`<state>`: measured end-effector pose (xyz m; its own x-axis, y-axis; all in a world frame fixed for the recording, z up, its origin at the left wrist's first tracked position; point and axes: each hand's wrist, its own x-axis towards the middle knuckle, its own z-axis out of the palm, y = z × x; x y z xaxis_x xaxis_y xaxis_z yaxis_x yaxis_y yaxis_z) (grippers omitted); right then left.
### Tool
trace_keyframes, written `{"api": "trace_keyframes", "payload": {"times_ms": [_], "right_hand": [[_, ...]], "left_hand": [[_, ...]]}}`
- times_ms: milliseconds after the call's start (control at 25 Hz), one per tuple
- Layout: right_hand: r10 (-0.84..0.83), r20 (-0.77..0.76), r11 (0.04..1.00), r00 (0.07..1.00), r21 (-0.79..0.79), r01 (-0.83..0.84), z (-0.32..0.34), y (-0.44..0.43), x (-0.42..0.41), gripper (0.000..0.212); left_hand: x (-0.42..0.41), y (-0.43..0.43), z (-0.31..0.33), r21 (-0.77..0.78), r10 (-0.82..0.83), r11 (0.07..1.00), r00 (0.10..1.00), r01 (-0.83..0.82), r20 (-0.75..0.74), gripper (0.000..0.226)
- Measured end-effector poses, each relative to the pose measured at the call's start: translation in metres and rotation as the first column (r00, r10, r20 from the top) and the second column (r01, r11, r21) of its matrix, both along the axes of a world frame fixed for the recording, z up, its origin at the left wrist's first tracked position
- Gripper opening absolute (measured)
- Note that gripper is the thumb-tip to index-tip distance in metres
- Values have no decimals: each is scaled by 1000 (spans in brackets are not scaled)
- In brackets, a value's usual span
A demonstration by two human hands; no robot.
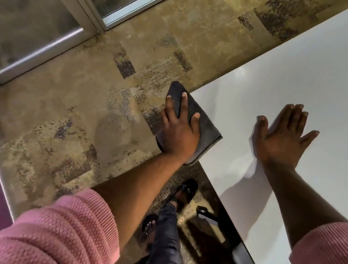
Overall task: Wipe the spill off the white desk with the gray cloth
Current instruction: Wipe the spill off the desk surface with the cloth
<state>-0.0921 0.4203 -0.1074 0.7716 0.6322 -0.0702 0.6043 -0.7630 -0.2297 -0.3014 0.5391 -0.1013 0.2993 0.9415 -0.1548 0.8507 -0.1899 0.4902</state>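
Observation:
The white desk [306, 82] fills the right side of the head view, its corner pointing left. A folded gray cloth [204, 124] lies on that corner and hangs partly over the edge. My left hand [179, 130] presses flat on the cloth with fingers spread over it. Further right, my right hand [282, 136] rests palm down on the bare desk top, fingers apart, holding nothing. No spill shows clearly on the desk; only a faint sheen appears near the far edge.
Mottled tan carpet [83, 109] lies left of and below the desk. A glass door with a metal frame [55, 36] stands at upper left. My feet in dark sandals [185, 192] and a black chair base [204, 214] show under the desk's near edge.

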Motion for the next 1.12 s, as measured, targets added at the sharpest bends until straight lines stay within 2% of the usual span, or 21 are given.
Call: {"api": "trace_keyframes", "payload": {"times_ms": [80, 160, 240, 360, 480, 560, 680, 760, 840, 960, 1040, 1120], "right_hand": [[9, 9, 1000, 1000, 15, -9, -2, 2, -2, 85], [5, 30, 1000, 1000, 15, -6, -4, -1, -1, 86], [-1, 47, 1000, 999, 13, 0, -7, -6, -1, 86], [6, 41, 1000, 999, 23, -7, -9, -3, -3, 85], [0, 64, 1000, 998, 29, -2, -12, 0, -2, 86], [-5, 66, 1000, 998, 28, 4, -11, 0, 0, 86], [2, 49, 1000, 999, 20, -3, -8, 8, -2, 86], [13, 47, 1000, 999, 2, -13, -7, 12, -3, 86], [8, 37, 1000, 999, -6, -8, -5, 7, -1, 86], [16, 36, 1000, 999, -18, -16, -3, 0, -4, 86], [32, 17, 999, 999, -34, -31, -2, 0, -11, 84], [26, 17, 999, 1000, -30, -25, -3, -2, -13, 83]], "left_hand": [[10, -30, 1, -94, 143, 987, 973, -127, 179, 65], [17, -82, -1, -114, 195, 979, 937, -168, 290, 66], [20, -152, 0, -103, 193, 981, 911, -166, 366, 67], [17, -227, 7, -261, 229, 956, 892, -132, 390, 69], [15, -211, 4, -329, 253, 939, 842, -96, 477, 71], [16, -167, 3, -238, 288, 953, 806, -188, 518, 70], [20, -100, 6, -214, 329, 943, 803, -253, 498, 68], [23, -99, 4, -203, 360, 933, 797, -297, 484, 68], [28, -140, -1, -175, 369, 929, 797, -326, 479, 68], [27, -230, 5, -273, 341, 930, 855, -247, 390, 76], [15, -264, 5, -237, 244, 954, 938, -185, 247, 79], [7, -247, -5, -175, 134, 980, 970, -98, 203, 81]]}}
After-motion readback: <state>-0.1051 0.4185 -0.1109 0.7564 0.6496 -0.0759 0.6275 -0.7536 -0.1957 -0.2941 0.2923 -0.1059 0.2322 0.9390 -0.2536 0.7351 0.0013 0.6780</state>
